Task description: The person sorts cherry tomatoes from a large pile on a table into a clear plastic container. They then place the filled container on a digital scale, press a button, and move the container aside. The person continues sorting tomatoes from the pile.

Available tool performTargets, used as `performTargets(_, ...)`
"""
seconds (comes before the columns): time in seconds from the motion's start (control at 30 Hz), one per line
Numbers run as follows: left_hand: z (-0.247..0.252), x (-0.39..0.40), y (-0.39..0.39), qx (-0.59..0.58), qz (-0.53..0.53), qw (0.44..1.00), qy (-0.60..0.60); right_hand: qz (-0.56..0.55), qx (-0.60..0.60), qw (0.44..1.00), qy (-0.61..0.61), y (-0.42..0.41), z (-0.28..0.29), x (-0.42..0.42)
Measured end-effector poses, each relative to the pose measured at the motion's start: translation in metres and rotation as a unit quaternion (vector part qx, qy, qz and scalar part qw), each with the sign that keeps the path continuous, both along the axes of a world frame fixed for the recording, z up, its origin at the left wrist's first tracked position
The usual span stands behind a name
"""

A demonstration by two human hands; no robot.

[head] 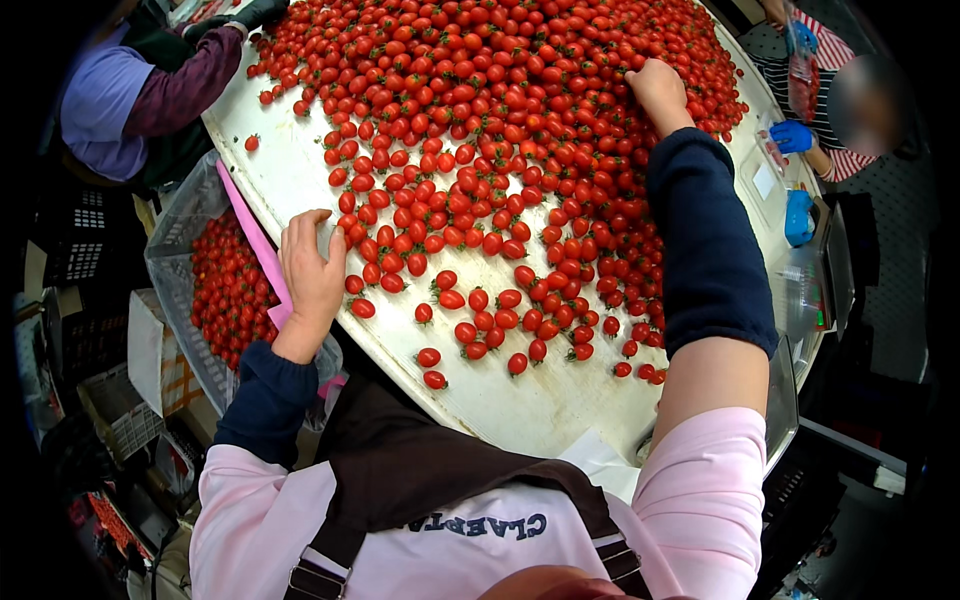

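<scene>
Red cherry tomatoes with green stems (465,180) lie heaped on a white table (510,405), densest towards the far side and scattered near me. At the table's left edge is my left hand (311,266), its fingers and thumb apart, beside the nearest tomatoes; nothing shows in it. My right hand (661,91) reaches into the heap at the far right, its back towards me and its fingers curled. The fingertips point left among the tomatoes, and whether they hold one is hidden.
A plastic-lined crate (172,255) full of tomatoes (232,292) stands left of the table, a pink strip (251,232) along its edge. Gloved co-workers are at the far left and right. Clear plastic containers (757,176) and a blue tape dispenser (799,217) line the right edge.
</scene>
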State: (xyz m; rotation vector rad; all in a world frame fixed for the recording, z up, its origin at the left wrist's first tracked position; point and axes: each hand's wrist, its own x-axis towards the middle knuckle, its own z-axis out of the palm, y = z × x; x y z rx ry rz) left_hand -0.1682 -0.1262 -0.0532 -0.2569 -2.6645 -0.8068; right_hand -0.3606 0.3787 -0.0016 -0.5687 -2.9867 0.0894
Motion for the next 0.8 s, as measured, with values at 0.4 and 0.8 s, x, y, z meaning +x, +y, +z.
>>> performTargets(0.4,-0.002,0.002,0.001,0.006,0.013,1.0,-0.006,-0.043,-0.855,0.486,0.177,-0.057,0.017,0.115)
performTargets(0.8,-0.012,-0.001,-0.004,0.177,-0.033,0.983,-0.033,0.371,-0.529,0.748,0.152,-0.372,0.054,0.166)
